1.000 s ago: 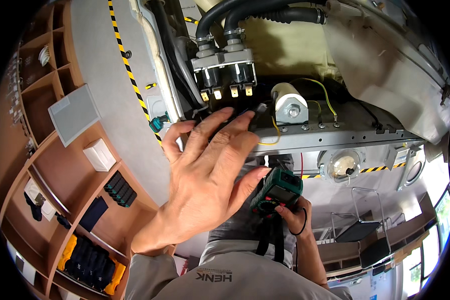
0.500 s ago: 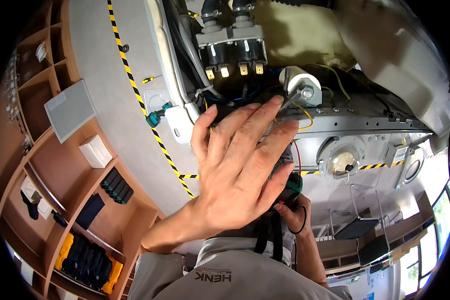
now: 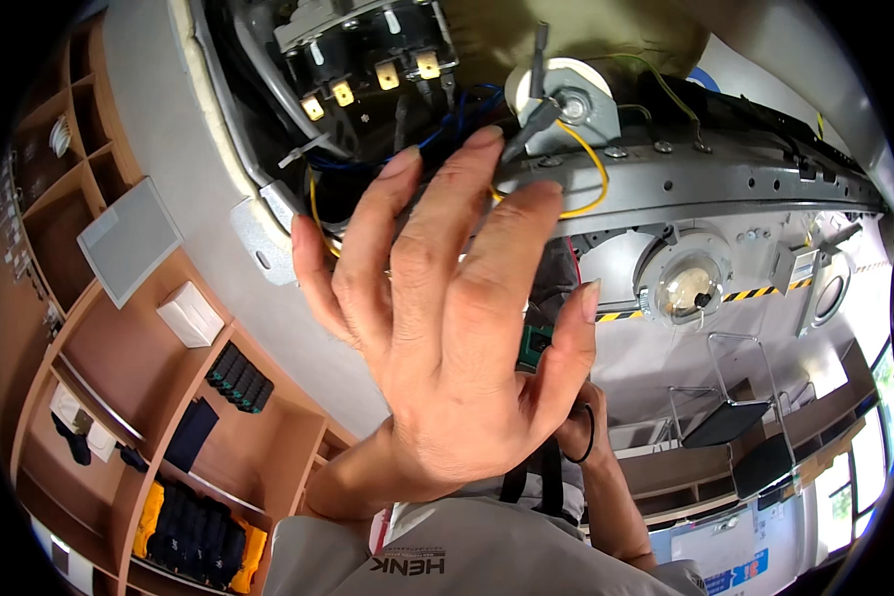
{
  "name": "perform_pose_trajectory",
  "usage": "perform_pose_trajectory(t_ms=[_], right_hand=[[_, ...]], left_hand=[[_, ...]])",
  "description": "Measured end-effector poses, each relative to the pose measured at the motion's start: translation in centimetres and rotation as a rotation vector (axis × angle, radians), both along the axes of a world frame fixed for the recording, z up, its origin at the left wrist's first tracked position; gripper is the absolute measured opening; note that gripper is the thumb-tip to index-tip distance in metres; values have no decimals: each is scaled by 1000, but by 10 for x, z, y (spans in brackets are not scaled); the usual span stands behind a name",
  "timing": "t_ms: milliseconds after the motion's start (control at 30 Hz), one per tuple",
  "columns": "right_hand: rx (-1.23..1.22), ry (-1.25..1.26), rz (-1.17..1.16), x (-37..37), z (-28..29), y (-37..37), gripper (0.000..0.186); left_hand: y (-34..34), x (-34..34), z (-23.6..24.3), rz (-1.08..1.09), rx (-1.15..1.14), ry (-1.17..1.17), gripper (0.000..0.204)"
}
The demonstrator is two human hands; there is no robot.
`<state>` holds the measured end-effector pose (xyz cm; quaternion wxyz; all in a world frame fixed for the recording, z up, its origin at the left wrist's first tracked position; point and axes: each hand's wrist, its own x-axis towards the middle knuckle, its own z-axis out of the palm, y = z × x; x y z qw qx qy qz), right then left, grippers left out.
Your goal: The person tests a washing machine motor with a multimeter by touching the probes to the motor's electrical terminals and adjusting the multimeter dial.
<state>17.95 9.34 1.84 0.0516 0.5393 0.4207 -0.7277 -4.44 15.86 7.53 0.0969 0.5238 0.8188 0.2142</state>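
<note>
My left hand (image 3: 447, 328) reaches into an opened machine, palm down, its fingers spread with nothing visible between them. Its fingertips are near a looped yellow wire (image 3: 605, 179) and dark-sleeved wire connectors (image 3: 534, 124). Those lie beside a white round part (image 3: 571, 81) on a metal bracket. Beyond the fingers is a double valve (image 3: 363, 55) with brass tabs. Lower down, my right hand (image 3: 573, 433) is closed around a green and black handheld device (image 3: 534, 343), mostly hidden by my left hand. A thin red wire (image 3: 573, 256) shows above the device.
A grey metal beam (image 3: 646, 189) crosses in front, with a pale corner bracket (image 3: 265, 243) at left. Wooden shelves (image 3: 278, 437) stand on the left. At right are a round glass-fronted part (image 3: 687, 288), chairs (image 3: 730, 425) and yellow-black floor tape (image 3: 621, 316).
The machine parts now look larger and sit further left in view. My left hand has shifted slightly left, its fingers spread wider. More of the device and right hand is covered.
</note>
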Motion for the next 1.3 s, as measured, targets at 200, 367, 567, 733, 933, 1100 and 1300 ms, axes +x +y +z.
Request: perform_pose_trajectory(t_ms=[200, 367, 567, 733, 933, 1100, 1300], right_hand=[[-4, 2, 6, 6, -5, -9, 34], [-39, 16, 1, 11, -2, -6, 32], [-52, 26, 7, 14, -4, -8, 32], [-30, 68, -9, 17, -6, -11, 31], [-10, 93, -73, 23, -13, -18, 32], [-10, 71, -35, 21, -10, -12, 32], [-34, 101, -15, 17, -8, -6, 31]], left_hand=[[7, 4, 8, -22, -55, 27, 58], [9, 4, 8, -44, -68, 48, 59], [18, 10, 10, 12, -90, -20, 64], [23, 11, 7, 29, -70, -3, 60], [24, 11, 9, 74, -48, -44, 53], [23, 10, 7, 62, -68, 3, 49], [22, 9, 9, 23, -92, -10, 52]])
